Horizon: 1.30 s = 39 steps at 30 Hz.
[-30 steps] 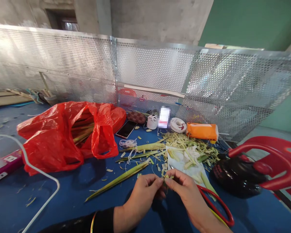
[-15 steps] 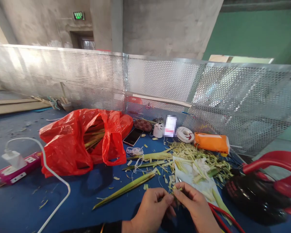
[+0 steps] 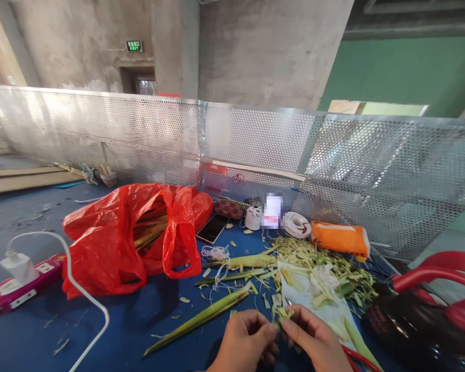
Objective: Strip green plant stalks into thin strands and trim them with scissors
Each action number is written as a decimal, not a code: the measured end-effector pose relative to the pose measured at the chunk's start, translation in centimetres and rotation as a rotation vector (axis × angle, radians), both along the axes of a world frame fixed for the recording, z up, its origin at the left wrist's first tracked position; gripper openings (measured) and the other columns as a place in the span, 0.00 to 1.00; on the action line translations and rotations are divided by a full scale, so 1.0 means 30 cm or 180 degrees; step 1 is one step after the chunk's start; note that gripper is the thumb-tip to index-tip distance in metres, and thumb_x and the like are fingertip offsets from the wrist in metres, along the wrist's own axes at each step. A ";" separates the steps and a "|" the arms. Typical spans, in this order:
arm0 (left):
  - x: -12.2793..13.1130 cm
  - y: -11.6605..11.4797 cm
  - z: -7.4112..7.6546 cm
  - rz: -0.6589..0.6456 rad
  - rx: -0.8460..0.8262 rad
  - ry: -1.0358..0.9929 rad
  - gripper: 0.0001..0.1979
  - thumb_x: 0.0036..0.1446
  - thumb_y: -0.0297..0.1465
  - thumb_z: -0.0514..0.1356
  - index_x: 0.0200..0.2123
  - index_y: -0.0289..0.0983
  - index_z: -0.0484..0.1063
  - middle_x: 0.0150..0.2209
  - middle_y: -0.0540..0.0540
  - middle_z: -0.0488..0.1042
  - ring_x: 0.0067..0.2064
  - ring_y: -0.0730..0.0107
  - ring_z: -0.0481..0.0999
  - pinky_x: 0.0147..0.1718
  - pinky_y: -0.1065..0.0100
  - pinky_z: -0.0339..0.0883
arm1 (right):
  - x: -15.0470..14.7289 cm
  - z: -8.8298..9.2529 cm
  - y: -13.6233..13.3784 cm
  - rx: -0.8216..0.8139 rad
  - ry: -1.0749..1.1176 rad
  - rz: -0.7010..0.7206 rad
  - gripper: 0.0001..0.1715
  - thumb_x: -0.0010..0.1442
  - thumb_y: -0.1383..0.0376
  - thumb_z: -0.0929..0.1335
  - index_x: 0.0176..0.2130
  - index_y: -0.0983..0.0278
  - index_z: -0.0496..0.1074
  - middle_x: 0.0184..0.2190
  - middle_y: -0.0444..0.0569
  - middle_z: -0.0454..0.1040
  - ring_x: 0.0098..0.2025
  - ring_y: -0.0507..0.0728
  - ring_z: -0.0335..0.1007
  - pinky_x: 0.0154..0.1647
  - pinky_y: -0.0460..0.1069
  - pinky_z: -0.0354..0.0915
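Low in the view, my left hand (image 3: 246,342) is closed, thumb against fingers, at the left side of a small bit of green leaf. My right hand (image 3: 313,338) pinches that green leaf piece (image 3: 283,314) between thumb and fingertips. What the left fingertips hold is too small to make out. Long green leaves (image 3: 201,319) lie left of my hands, with more stalks (image 3: 251,261) behind. A heap of leaf scraps (image 3: 313,256) and a white sheet (image 3: 313,289) with scraps on it are beyond the right hand.
At left are a red plastic bag (image 3: 104,243) with dry stalks, a white cable (image 3: 101,305) and a pink power strip (image 3: 27,289). Behind stand a phone (image 3: 213,229), a tape roll (image 3: 296,225) and an orange packet (image 3: 339,237). A black-and-red appliance (image 3: 414,320) sits right.
The view has tilted up slightly, so things appear lower. Both hands remain close together around the leaf piece, with small finger shifts.
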<state>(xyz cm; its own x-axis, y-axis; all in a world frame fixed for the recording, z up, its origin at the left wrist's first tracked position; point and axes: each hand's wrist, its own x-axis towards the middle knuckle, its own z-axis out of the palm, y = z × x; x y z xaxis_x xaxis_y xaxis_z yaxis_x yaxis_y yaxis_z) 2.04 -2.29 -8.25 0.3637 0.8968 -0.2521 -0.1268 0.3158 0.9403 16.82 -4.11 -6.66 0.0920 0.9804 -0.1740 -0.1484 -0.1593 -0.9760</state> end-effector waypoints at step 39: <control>-0.008 -0.018 0.044 -0.0449 0.0239 0.0325 0.24 0.44 0.51 0.59 0.21 0.33 0.69 0.17 0.49 0.68 0.18 0.77 0.64 0.21 0.73 0.56 | 0.040 0.111 -0.013 -0.0206 0.0272 -0.0276 0.20 0.47 0.56 0.74 0.37 0.66 0.75 0.26 0.46 0.77 0.25 0.51 0.71 0.24 0.44 0.65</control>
